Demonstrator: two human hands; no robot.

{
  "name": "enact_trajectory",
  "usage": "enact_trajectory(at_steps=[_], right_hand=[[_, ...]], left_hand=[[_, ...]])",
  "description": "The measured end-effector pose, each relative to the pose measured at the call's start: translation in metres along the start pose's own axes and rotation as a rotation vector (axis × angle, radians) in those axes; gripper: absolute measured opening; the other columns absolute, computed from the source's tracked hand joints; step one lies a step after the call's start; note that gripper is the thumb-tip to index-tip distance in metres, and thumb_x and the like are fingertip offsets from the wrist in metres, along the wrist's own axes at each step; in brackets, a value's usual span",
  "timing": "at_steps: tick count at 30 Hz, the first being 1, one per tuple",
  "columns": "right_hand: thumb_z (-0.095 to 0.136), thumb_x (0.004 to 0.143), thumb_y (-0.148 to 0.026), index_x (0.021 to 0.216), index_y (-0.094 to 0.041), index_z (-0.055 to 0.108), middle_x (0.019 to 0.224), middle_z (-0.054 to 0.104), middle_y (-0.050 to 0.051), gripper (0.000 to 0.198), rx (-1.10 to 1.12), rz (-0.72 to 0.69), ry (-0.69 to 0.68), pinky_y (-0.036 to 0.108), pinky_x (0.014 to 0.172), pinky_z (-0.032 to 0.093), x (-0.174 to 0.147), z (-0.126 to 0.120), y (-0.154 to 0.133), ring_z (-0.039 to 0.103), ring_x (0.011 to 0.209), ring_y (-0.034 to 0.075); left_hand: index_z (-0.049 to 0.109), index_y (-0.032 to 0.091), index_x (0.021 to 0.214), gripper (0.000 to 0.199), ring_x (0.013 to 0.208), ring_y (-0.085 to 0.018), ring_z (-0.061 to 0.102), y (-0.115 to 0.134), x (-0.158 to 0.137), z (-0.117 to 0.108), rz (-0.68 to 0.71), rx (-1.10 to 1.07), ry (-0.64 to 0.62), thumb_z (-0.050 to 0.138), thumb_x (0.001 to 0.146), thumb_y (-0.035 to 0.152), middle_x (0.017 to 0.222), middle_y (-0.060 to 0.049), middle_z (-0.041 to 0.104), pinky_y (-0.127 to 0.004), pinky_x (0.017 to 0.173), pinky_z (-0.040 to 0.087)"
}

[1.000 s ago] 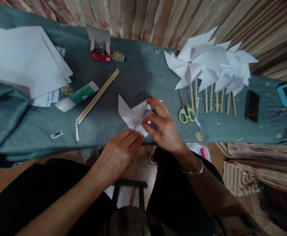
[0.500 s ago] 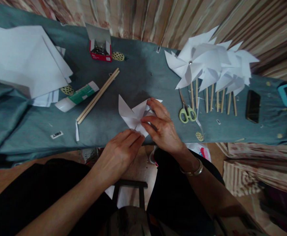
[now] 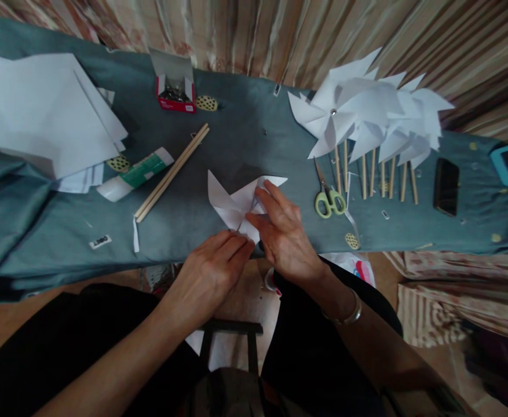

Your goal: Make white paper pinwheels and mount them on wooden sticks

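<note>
A white paper pinwheel (image 3: 235, 204) lies at the table's near edge, some of its points folded in toward the middle. My left hand (image 3: 214, 263) is closed on its lower edge, the fingertips pinching the paper. My right hand (image 3: 286, 231) covers its right side; the index and middle fingers press near a right-hand blade while the thumb rests by the centre. Part of the paper is hidden under the right fingers. Two wooden sticks (image 3: 172, 174) lie to the left, close to a green and white tube (image 3: 137, 174).
Scissors with green handles (image 3: 330, 202) lie right of my hands, below a row of finished pinwheels (image 3: 366, 110) on sticks. A red box of metal pins (image 3: 175, 95) stands open at the back. White paper sheets (image 3: 40, 110) cover the left; a phone (image 3: 447, 186) lies right.
My right hand's fingers have shifted slightly left and down over the pinwheel, the thumb moving nearer its centre. My left hand keeps its pinch. The view has moved a little.
</note>
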State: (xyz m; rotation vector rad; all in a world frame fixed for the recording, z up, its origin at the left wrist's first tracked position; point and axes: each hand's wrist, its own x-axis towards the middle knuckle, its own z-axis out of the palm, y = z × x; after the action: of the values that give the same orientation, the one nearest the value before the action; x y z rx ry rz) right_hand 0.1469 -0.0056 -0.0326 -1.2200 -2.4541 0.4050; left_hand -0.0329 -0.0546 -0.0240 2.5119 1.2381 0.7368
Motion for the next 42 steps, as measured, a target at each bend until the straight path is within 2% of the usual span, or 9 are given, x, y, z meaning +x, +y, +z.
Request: enact_trajectory(at_steps=[3, 8, 15, 20, 26, 30, 33, 38, 42], right_hand=[[0.039, 0.096, -0.019, 0.113, -0.024, 0.064, 0.152, 0.041, 0.008, 0.031, 0.0, 0.0, -0.007, 0.054, 0.114, 0.032, -0.003, 0.003, -0.001, 0.021, 0.149, 0.027], [0.036, 0.097, -0.021, 0.119, -0.02, 0.06, 0.149, 0.044, 0.013, 0.033, -0.052, -0.052, 0.011, 0.053, 0.112, 0.034, -0.005, 0.009, 0.0, 0.019, 0.15, 0.026], [0.037, 0.096, -0.018, 0.119, -0.021, 0.061, 0.144, 0.05, 0.011, 0.033, -0.086, -0.081, 0.059, 0.051, 0.112, 0.036, -0.006, 0.016, 0.001, 0.023, 0.148, 0.024], [0.041, 0.093, -0.015, 0.115, -0.017, 0.062, 0.145, 0.049, 0.014, 0.031, -0.112, -0.075, 0.061, 0.049, 0.113, 0.035, -0.004, 0.017, 0.0, 0.023, 0.148, 0.026], [0.042, 0.092, -0.015, 0.113, -0.011, 0.064, 0.142, 0.05, 0.022, 0.031, -0.106, -0.103, 0.088, 0.051, 0.112, 0.035, -0.004, 0.017, 0.0, 0.026, 0.147, 0.031], [0.042, 0.09, -0.014, 0.118, -0.015, 0.061, 0.146, 0.045, 0.019, 0.034, -0.082, -0.084, 0.092, 0.056, 0.108, 0.036, -0.008, 0.017, 0.0, 0.022, 0.148, 0.032], [0.043, 0.09, -0.013, 0.121, -0.017, 0.061, 0.149, 0.042, 0.015, 0.036, -0.085, -0.076, 0.103, 0.054, 0.109, 0.035, -0.011, 0.017, 0.002, 0.021, 0.148, 0.031], [0.044, 0.09, -0.013, 0.123, -0.018, 0.061, 0.15, 0.039, 0.013, 0.037, -0.11, -0.075, 0.097, 0.051, 0.112, 0.033, -0.013, 0.016, 0.004, 0.019, 0.149, 0.03], [0.045, 0.089, -0.013, 0.123, -0.018, 0.06, 0.15, 0.039, 0.015, 0.037, -0.142, -0.083, 0.084, 0.054, 0.109, 0.035, -0.013, 0.015, 0.005, 0.018, 0.148, 0.03]], left_hand=[[0.064, 0.012, 0.104, 0.021, 0.09, -0.022, 0.065, 0.0, 0.001, 0.0, 0.007, 0.023, -0.006, 0.046, 0.093, 0.01, 0.096, -0.01, 0.07, -0.036, 0.078, 0.06], [0.064, 0.011, 0.104, 0.019, 0.087, -0.022, 0.065, -0.003, 0.002, -0.007, 0.0, 0.028, 0.022, 0.049, 0.093, 0.014, 0.094, -0.01, 0.07, -0.036, 0.077, 0.059], [0.065, 0.015, 0.105, 0.017, 0.084, -0.019, 0.065, -0.022, 0.0, -0.025, -0.054, 0.003, 0.169, 0.054, 0.092, 0.017, 0.091, -0.008, 0.069, -0.032, 0.076, 0.056], [0.066, 0.018, 0.1, 0.013, 0.083, -0.018, 0.066, -0.032, 0.0, -0.033, -0.129, 0.048, 0.221, 0.055, 0.092, 0.02, 0.091, -0.004, 0.07, -0.03, 0.076, 0.055], [0.067, 0.019, 0.097, 0.016, 0.082, -0.017, 0.066, -0.031, 0.006, -0.031, -0.142, 0.038, 0.232, 0.053, 0.093, 0.022, 0.087, -0.004, 0.069, -0.029, 0.075, 0.054], [0.068, 0.016, 0.098, 0.016, 0.082, -0.017, 0.065, -0.024, 0.011, -0.026, -0.09, 0.008, 0.238, 0.054, 0.092, 0.022, 0.089, -0.006, 0.069, -0.029, 0.075, 0.054], [0.068, 0.014, 0.099, 0.016, 0.085, -0.019, 0.064, -0.016, 0.011, -0.019, -0.047, -0.027, 0.186, 0.056, 0.092, 0.023, 0.093, -0.007, 0.069, -0.03, 0.077, 0.054], [0.066, 0.013, 0.108, 0.022, 0.089, -0.025, 0.062, -0.007, 0.007, -0.006, -0.043, 0.022, -0.028, 0.06, 0.088, 0.021, 0.097, -0.009, 0.068, -0.038, 0.076, 0.055], [0.065, 0.013, 0.11, 0.022, 0.089, -0.024, 0.061, -0.007, 0.006, -0.002, -0.046, 0.009, -0.053, 0.057, 0.09, 0.018, 0.096, -0.009, 0.067, -0.038, 0.078, 0.054]])
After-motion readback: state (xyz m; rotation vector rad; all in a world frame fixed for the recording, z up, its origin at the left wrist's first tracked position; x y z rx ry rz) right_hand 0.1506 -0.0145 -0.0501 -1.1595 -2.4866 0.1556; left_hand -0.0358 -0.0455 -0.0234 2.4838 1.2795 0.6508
